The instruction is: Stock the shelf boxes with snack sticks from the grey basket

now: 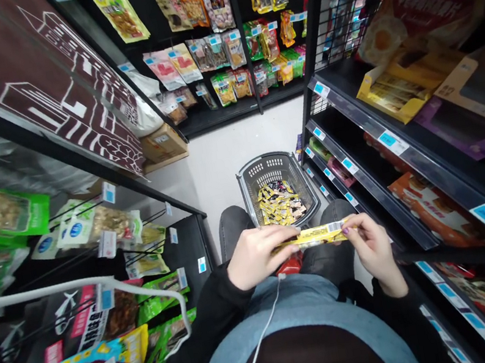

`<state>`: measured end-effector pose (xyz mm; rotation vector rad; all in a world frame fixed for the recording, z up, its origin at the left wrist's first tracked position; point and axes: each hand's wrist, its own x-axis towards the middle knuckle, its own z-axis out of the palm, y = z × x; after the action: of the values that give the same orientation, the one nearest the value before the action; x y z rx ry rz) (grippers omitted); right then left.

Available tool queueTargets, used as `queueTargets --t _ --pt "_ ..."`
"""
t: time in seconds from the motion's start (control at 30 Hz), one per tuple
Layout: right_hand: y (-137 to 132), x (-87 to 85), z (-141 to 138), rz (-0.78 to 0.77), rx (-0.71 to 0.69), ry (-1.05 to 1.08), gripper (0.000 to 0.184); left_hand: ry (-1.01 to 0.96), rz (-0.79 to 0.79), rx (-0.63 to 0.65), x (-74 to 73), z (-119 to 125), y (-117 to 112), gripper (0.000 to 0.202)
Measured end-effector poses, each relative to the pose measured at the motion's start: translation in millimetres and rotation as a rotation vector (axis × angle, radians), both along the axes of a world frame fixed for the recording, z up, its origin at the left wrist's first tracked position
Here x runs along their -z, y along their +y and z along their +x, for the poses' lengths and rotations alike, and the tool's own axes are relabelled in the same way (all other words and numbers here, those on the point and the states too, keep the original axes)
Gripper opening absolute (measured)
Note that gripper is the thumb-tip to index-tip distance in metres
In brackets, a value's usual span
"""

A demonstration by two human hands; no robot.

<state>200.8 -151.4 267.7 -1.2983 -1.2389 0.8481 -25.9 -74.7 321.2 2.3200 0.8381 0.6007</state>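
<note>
A long, narrow yellow snack packet (319,234) with a barcode stretches level between my two hands, above my knees. My left hand (261,252) pinches its left end between thumb and fingers. At the other end, by the barcode, my right hand (369,247) grips it with thumb and fingertips. Just beyond my hands a grey shopping basket (249,183) stands on the floor between my knees. Several yellow and dark stick packets (278,203) lie in a loose pile in it.
Shelves (361,168) with price tags rise close on my right, an open yellow display box (395,91) on top. Bagged snacks (96,224) hang on hooks at my left. Facing me is a rack of packets (225,51). A cardboard box (164,145) sits on the floor. A white cable (265,329) crosses my front.
</note>
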Motion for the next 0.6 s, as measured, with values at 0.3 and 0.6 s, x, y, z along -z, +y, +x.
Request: queueTargets --t 0.3,0.6 --pt "8 -7.2 -8 0.087 -0.195 -0.176 0.007 0.218 0.452 0.175 7.4 10 1 0.022" --pt "0 -9.0 -10 0.128 -0.094 -0.369 0.009 0.341 0.661 0.094 15.6 34 -6 0.019"
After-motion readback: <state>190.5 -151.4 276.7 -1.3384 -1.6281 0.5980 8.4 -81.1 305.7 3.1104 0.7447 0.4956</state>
